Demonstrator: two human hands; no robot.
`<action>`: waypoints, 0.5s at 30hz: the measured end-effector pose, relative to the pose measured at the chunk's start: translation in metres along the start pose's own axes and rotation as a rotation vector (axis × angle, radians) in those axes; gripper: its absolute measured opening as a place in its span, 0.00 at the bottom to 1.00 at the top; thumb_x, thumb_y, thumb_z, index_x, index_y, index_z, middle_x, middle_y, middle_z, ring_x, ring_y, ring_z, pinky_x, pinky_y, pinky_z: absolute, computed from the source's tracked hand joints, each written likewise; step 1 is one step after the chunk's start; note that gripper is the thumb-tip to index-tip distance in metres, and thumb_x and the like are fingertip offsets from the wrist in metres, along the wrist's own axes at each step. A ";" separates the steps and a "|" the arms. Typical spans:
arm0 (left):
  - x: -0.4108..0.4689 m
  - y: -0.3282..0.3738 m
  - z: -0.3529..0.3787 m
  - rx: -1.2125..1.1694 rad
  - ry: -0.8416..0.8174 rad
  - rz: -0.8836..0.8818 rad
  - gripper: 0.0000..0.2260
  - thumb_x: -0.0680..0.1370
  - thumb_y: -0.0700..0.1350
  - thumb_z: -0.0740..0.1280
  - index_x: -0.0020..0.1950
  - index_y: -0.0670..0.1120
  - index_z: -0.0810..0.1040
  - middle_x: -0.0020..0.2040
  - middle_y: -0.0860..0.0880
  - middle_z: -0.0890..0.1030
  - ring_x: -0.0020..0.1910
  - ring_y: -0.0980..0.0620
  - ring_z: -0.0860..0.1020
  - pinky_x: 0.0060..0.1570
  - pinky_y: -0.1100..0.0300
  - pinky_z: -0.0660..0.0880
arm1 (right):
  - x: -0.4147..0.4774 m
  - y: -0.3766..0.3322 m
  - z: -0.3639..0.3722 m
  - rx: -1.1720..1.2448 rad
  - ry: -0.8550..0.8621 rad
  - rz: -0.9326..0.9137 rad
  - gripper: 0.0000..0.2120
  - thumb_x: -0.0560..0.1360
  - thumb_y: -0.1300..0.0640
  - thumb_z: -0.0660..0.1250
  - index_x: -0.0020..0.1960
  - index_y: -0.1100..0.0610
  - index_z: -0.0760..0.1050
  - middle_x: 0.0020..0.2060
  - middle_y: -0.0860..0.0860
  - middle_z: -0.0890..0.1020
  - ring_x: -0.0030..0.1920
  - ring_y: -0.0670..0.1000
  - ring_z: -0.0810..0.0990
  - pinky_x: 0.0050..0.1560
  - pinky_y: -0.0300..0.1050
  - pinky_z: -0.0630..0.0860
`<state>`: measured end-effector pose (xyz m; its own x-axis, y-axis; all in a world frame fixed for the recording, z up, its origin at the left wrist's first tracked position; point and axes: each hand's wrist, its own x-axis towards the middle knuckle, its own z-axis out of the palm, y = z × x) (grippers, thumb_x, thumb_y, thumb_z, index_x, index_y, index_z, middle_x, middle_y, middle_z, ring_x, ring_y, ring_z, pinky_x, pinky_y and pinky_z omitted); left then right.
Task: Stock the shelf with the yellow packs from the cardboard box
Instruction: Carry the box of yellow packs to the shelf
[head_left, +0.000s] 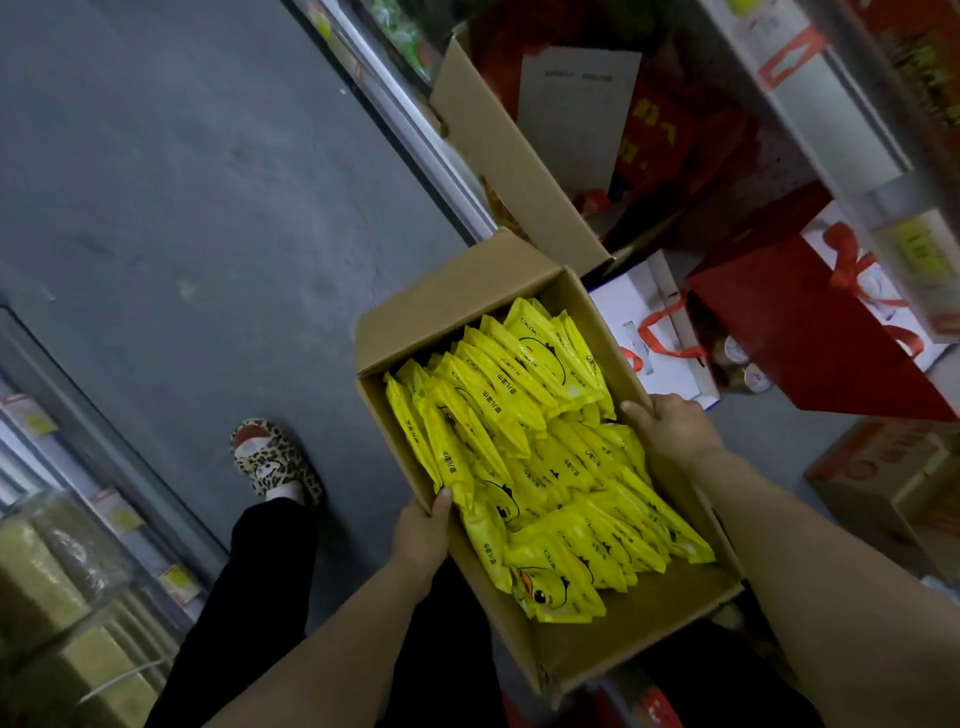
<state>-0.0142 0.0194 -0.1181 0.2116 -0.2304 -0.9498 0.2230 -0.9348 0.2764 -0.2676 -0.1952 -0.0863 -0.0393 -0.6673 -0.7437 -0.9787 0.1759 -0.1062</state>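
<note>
Cardboard box (615, 644), open side up, long axis upper centre to lower right, holds yellow packs (530, 457). Left hand (422, 535) and right hand (671, 431) grip opposite walls, thumbs over rims.

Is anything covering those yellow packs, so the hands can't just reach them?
Nothing visible covers them: the cardboard box is open and the yellow packs lie bare. Both the left hand and right hand grip its walls, though.

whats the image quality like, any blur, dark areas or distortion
Head view: dim overall; the yellow packs in the cardboard box are brightest and sharp enough to read print; the shelf at upper right is smeared, labels unreadable; wide-angle lens bends straight edges near the frame borders.
</note>
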 end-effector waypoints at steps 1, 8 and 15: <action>0.005 0.002 -0.008 0.001 -0.011 0.011 0.15 0.75 0.63 0.65 0.52 0.54 0.77 0.56 0.48 0.81 0.56 0.43 0.80 0.57 0.43 0.77 | -0.002 -0.008 -0.002 -0.015 0.008 0.009 0.20 0.80 0.43 0.62 0.51 0.61 0.80 0.42 0.60 0.80 0.49 0.62 0.79 0.47 0.49 0.73; 0.054 0.033 -0.097 0.117 -0.091 0.046 0.23 0.77 0.60 0.62 0.61 0.44 0.78 0.57 0.41 0.82 0.55 0.41 0.80 0.57 0.43 0.77 | -0.016 -0.097 -0.006 -0.110 0.025 0.052 0.18 0.80 0.43 0.63 0.39 0.55 0.74 0.36 0.54 0.75 0.45 0.60 0.78 0.42 0.45 0.66; 0.046 0.123 -0.212 0.087 -0.077 0.099 0.13 0.83 0.50 0.59 0.62 0.44 0.75 0.52 0.43 0.79 0.46 0.46 0.79 0.38 0.58 0.75 | -0.025 -0.234 -0.024 -0.096 0.023 -0.004 0.19 0.80 0.46 0.64 0.34 0.53 0.70 0.31 0.51 0.73 0.33 0.49 0.71 0.30 0.42 0.61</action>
<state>0.2243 -0.0493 -0.0964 0.1542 -0.3395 -0.9279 0.1207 -0.9256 0.3587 -0.0425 -0.2370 -0.0270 -0.0389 -0.6846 -0.7279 -0.9936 0.1037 -0.0445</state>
